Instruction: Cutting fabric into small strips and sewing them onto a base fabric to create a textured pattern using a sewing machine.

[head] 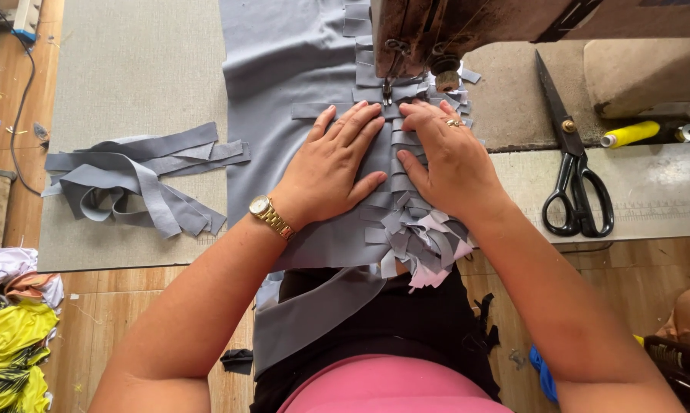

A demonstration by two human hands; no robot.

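Now, places are told from the sewing machine head at the top.
Grey fabric: the grey cloth panel lies flat on the table, running under the machine head toward the person.
Short strips: a row of small grey strips lies across the panel, from the needle down to the table edge.
Left hand: the left hand lies flat just below the needle, fingers spread, pressing the panel.
Right hand: the right hand lies flat beside it, fingers together, pressing the strips.
Scissors: black scissors lie right of the machine head.
Loose strips: a pile of long grey strips lies well left.
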